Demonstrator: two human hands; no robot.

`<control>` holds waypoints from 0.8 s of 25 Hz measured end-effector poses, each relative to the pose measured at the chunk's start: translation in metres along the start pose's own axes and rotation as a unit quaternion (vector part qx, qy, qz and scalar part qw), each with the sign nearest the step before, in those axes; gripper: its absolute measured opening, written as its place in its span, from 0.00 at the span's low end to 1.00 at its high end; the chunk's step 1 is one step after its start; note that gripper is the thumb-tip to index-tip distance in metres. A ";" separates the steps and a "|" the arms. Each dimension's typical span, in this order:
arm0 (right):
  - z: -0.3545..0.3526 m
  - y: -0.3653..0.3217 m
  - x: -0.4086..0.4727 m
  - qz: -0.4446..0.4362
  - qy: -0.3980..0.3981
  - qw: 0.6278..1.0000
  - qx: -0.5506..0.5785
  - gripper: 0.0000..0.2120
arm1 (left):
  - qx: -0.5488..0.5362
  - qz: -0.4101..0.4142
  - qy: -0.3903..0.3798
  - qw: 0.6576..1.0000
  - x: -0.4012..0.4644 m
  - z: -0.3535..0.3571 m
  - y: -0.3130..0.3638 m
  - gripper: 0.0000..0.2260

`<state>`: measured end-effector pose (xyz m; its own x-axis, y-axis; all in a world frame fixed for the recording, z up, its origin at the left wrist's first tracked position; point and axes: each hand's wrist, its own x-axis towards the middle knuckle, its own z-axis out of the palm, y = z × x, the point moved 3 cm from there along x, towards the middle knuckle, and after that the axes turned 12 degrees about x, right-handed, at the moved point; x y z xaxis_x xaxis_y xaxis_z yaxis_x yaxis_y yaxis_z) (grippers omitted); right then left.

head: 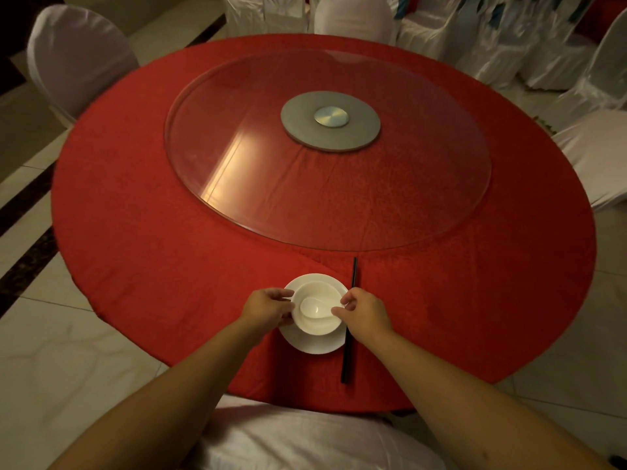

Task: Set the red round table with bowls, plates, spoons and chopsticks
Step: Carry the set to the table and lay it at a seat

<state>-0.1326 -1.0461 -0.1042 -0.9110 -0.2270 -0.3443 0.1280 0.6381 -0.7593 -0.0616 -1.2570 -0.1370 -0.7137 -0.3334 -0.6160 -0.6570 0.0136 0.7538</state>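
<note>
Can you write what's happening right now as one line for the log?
left hand: holds bowl | right hand: pinches spoon in bowl | bowl on plate | chopsticks right of plate

Glossy white bowl [317, 308]; red cloth table [152, 249].

The round table [135, 232] wears a deep red cloth with a faint tone-on-tone swirly damask pattern, easiest to spot near the front edge. The clear glass turntable [237, 184] on it just lets that red show through, with a warm yellowish-white glare patch on its left side. The flat round metal hub [298, 130] is dull grey with a paler silver disc in the middle. The round ceramic plate [315, 346], small round bowl [319, 329] and ceramic spoon [310, 308] are all plain white, no print. The pair of thin chopsticks [347, 361] is black. Fabric chair covers [78, 52] are plain white, and the floor tiles [51, 334] are pale cream marble with dark brown-black bands.
</note>
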 end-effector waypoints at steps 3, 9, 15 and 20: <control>-0.003 -0.001 0.000 -0.007 0.000 1.000 0.003 0.10 | 0.003 -0.010 0.000 1.000 -0.002 -0.001 0.001 0.14; -0.027 0.000 -0.009 -0.014 0.029 0.999 0.014 0.09 | 0.171 0.074 0.050 0.981 -0.014 -0.013 0.025 0.08; -0.092 0.000 -0.031 -0.026 0.032 0.999 -0.035 0.08 | 0.381 0.271 0.012 0.884 -0.037 0.024 0.093 0.02; -0.183 0.010 -0.067 -0.061 0.068 0.990 -0.105 0.09 | 0.493 0.386 -0.078 0.776 -0.072 0.130 0.167 0.05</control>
<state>-0.1422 -0.8899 0.0118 -0.9611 -0.2198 -0.1674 -0.0586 0.7543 -0.6539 -0.1514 -1.1078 0.0036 -0.9573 0.2494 -0.1466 0.1687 0.8929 0.4174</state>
